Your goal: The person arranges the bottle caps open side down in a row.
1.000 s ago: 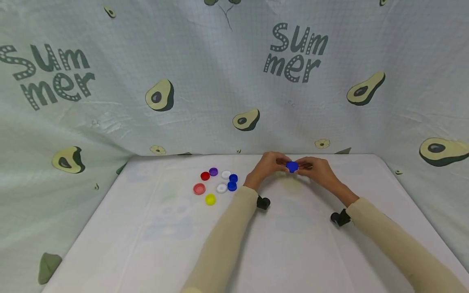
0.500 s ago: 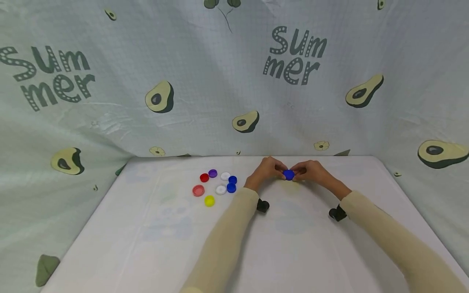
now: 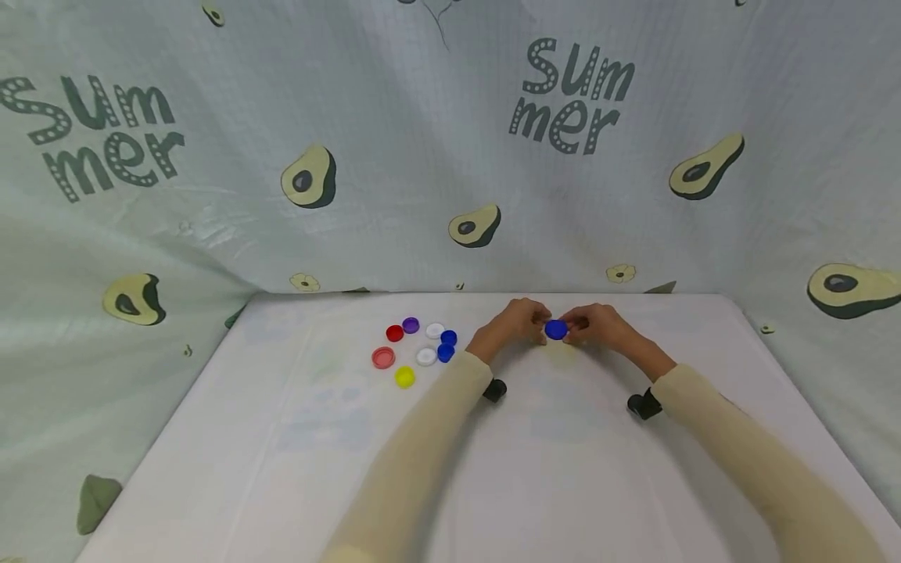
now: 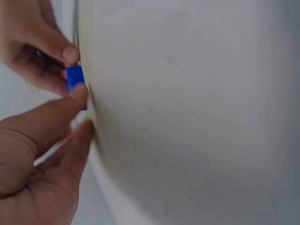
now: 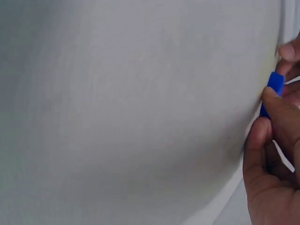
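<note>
A blue plastic bottle cap (image 3: pixel 556 329) is between my two hands near the table's back edge. My right hand (image 3: pixel 598 325) pinches it at its right side between thumb and fingers, as the right wrist view shows of the cap (image 5: pixel 276 83). The left hand (image 3: pixel 519 321) is just to the left of it, thumb and fingers apart. In the left wrist view the left thumb overlaps one end of the cap (image 4: pixel 75 75); in the right wrist view a small gap shows between the left fingertips (image 5: pixel 288 52) and the cap.
Left of my hands several caps lie on the white table (image 3: pixel 296 485): a red one (image 3: pixel 395 333), a purple one (image 3: pixel 411 325), a pink one (image 3: pixel 383 358), a yellow one (image 3: pixel 404 377), two white ones (image 3: pixel 426 357) and two blue ones (image 3: pixel 446 353). A printed cloth (image 3: pixel 394 141) hangs behind.
Both hands first brought the blue cap slightly left and toward the near side. Since then the left fingers have come away from it, and the right hand keeps it. The loose caps have stayed put.
</note>
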The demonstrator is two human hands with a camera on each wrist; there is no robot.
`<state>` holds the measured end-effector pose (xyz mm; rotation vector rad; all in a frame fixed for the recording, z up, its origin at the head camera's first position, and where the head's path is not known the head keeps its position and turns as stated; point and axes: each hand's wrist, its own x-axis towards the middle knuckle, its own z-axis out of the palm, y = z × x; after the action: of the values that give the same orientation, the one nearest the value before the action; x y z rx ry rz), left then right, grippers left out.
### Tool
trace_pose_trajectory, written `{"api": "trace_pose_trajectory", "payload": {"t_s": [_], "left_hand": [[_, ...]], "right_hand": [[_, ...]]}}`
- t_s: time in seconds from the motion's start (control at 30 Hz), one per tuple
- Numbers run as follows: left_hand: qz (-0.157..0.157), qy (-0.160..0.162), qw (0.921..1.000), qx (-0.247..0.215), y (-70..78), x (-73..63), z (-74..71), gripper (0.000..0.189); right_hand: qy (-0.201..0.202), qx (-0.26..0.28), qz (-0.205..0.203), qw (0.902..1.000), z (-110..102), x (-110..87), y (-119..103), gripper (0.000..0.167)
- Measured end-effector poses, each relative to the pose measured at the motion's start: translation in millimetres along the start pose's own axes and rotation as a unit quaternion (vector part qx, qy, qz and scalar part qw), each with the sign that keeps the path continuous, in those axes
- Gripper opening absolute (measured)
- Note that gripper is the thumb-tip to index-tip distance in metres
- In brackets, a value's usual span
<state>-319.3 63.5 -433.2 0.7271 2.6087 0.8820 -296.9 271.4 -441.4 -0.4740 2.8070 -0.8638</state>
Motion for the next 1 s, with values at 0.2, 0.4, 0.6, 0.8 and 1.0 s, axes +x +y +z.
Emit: {"api": "trace_pose_trajectory", "payload": {"t_s": [0.2, 0.4, 0.6, 0.8, 1.0], "left_hand": [[0.065, 0.012, 0.9967, 0.048, -8.1, -51.3, -15.1, 0.051], [0.101, 0.046, 0.9932, -0.035, -29.2, -112.3, -31.1, 0.04], [0.106, 0.07, 0.9914, -0.032, -38.1, -150.1, -45.2, 0.038], [0.104, 0.095, 0.9897, 0.023, -45.0, -176.8, -55.2, 0.036], [0.072, 0.115, 0.99, 0.039, -61.9, -198.6, -63.5, 0.035]], "right_hand": [[-0.016, -0.044, 0.023, 0.9986, 6.6, -16.6, -22.6, 0.052], [-0.015, -0.066, 0.019, 0.9975, 12.7, -44.4, -47.8, 0.055], [0.007, -0.069, -0.033, 0.997, 16.5, -56.8, -66.6, 0.051], [0.025, -0.04, -0.063, 0.9969, 27.2, -57.8, -83.4, 0.048], [0.034, -0.016, -0.111, 0.9931, 41.4, -54.3, -99.9, 0.045]]}}
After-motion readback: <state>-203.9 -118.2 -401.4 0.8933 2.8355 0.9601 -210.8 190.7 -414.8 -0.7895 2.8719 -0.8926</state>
